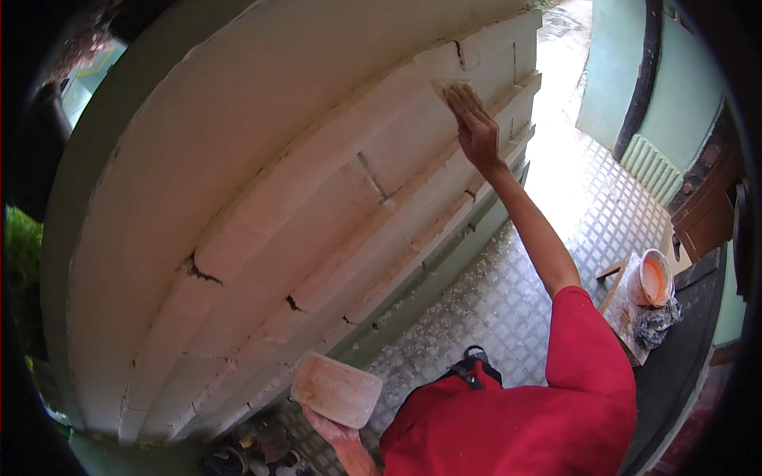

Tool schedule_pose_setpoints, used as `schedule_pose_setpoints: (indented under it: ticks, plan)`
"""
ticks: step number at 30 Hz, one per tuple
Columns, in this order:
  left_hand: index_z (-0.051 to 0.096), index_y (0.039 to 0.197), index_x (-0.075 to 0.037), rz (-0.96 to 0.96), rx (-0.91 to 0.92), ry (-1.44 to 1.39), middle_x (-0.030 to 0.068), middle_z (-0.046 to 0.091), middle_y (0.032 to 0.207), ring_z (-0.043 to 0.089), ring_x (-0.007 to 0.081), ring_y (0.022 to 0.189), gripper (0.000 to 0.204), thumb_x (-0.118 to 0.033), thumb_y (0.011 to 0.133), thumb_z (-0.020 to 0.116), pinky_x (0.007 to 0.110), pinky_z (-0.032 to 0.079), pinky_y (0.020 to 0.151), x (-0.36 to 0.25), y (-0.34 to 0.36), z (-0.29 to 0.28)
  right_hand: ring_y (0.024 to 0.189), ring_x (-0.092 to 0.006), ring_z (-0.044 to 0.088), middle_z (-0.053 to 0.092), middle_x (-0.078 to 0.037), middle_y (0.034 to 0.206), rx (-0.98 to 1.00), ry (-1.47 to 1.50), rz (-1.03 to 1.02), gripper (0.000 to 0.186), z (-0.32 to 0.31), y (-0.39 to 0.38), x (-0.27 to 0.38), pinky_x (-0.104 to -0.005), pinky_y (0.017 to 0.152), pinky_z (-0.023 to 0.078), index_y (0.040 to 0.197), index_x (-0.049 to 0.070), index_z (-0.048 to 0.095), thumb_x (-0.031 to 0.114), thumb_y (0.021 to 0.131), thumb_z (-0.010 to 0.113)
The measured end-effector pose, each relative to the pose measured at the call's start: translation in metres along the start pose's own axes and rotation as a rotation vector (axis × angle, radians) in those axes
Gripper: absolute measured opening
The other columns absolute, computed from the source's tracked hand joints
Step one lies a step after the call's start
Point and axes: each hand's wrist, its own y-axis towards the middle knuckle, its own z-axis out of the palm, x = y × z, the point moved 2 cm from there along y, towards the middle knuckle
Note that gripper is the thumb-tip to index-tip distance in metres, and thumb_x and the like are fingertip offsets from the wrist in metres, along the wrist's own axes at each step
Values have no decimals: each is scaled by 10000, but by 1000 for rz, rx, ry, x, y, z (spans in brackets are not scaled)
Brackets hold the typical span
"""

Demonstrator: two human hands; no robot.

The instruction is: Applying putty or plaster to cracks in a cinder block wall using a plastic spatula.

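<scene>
My right hand [479,135] is stretched up to the white block-patterned wall [397,119], its fingers closed over a pale yellowish sponge-like pad [444,87] against the surface. My fingers hide part of the pad, so its exact kind is hard to tell. Low in front of the wall, my left hand [329,428] grips a shallow rectangular plastic tub [337,389] from below. White and pinkish residue coats the tub, and its open side is turned toward me. Dark cracks [205,270] and gaps run along the joints between the raised blocks.
A small wooden bench [621,313] at the right carries a white bucket [652,279] with orange inside and a crumpled grey rag or bag [657,324]. White splatter marks the tiled floor [444,341]. Several containers [262,444] stand at the wall's foot. A radiator [651,170] is farther back.
</scene>
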Motion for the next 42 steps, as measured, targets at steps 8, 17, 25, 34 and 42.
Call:
schedule_pose_setpoints:
  ticks: [8, 17, 25, 34, 42]
  plan:
    - [458, 1400, -156, 7, -16, 37, 57, 528, 1370, 546, 314, 1208, 577, -511, 945, 484, 533, 490, 971, 21, 0, 61, 1247, -325, 542, 583, -121, 1328, -79, -20, -204, 547, 48, 40, -59, -440, 1054, 457, 1257, 89, 624, -43, 730, 695]
    - [457, 1397, -147, 6, -68, 19, 72, 516, 1382, 536, 329, 1215, 584, -505, 937, 495, 567, 478, 971, 48, 7, 81, 1224, -345, 559, 597, -157, 1298, -96, 82, -135, 565, 61, 13, -65, -445, 1035, 472, 1245, 45, 623, -55, 698, 723]
    - [449, 1406, -148, 33, -40, 69, 74, 524, 1374, 535, 331, 1220, 594, -497, 929, 508, 555, 478, 977, 55, 9, 95, 1161, -338, 605, 651, -180, 1189, 145, 161, 6, 520, 4, -1, -52, -376, 999, 489, 1254, 44, 619, -63, 752, 702]
    - [450, 1405, -155, -32, -40, -30, 74, 530, 1362, 538, 329, 1217, 620, -532, 916, 513, 560, 487, 962, 57, 15, 95, 662, -113, 558, 675, -207, 810, 199, 281, 600, 323, -2, 73, -58, -310, 688, 502, 1193, 49, 657, 55, 873, 609]
    - [443, 1407, -149, -53, -12, 10, 71, 510, 1373, 540, 312, 1206, 608, -518, 928, 509, 532, 482, 979, 45, 25, 89, 793, -461, 583, 589, -281, 844, 271, 210, 537, 404, 12, 67, -17, -441, 702, 487, 1191, 85, 649, 14, 811, 533]
